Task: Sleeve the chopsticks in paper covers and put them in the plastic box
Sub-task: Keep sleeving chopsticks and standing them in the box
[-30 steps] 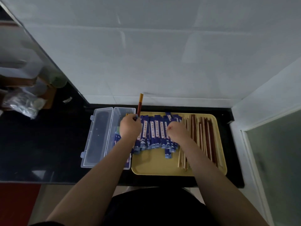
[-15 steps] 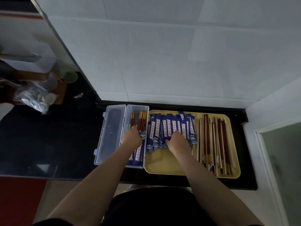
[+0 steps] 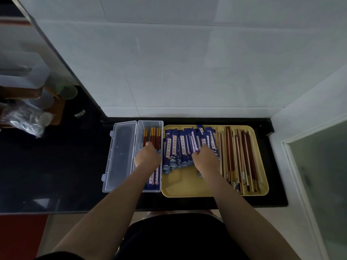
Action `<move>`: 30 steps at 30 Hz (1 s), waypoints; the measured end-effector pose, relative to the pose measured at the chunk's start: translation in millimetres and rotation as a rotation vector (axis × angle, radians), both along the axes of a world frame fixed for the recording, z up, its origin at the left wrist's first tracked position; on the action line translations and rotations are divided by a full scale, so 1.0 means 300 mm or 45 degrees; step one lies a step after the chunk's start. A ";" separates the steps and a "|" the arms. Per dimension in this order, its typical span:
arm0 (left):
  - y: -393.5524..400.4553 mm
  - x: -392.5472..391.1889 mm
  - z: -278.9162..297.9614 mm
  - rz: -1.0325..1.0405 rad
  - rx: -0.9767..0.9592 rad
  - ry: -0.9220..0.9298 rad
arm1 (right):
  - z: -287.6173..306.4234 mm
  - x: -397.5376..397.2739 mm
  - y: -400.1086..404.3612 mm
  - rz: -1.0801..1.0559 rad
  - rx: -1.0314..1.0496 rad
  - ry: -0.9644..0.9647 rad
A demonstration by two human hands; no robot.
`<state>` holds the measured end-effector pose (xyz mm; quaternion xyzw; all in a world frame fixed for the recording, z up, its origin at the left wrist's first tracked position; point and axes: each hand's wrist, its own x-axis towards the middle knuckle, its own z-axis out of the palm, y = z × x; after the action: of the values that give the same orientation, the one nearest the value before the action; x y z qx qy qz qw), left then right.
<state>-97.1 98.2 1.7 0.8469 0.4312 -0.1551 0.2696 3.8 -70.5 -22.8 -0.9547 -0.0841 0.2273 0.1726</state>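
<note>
Filling the clear plastic box (image 3: 139,132) is only beginning.
Left hand (image 3: 147,157) is resting over sleeved chopsticks (image 3: 153,136), grip unclear; right hand (image 3: 205,159) fingers are pinching a blue paper cover (image 3: 195,143); many bare wooden chopsticks (image 3: 238,156) are waiting.

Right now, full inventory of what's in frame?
plastic box: one, clear, on the counter left of the tray, lid open to its left
sleeved chopsticks: several, red-brown with orange tips, blue sleeves, in the box
paper covers: many, blue, fanned across the tray's left half
bare chopsticks: many, brown and pale, tray's right side
tray: one, yellow, on the counter
counter: black
plastic bag: one, clear, far left
left hand: over the box, grip hidden
right hand: on the paper covers, grip unclear
</note>
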 end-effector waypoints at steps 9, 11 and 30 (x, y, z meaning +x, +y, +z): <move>-0.192 0.213 0.098 -0.860 0.377 -0.560 | 0.143 0.087 -0.093 -0.084 0.745 0.089; -0.241 0.253 0.097 -0.922 0.367 -0.486 | 0.160 0.109 -0.122 -0.189 0.859 0.239; -0.445 0.343 0.048 0.582 -1.225 -0.343 | -0.100 0.129 -0.428 -0.319 -0.026 0.161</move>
<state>5.9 -35.2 16.0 0.5252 0.4463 -0.1623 0.7061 42.5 -198.8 -52.9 -0.9432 0.0489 0.2647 0.1949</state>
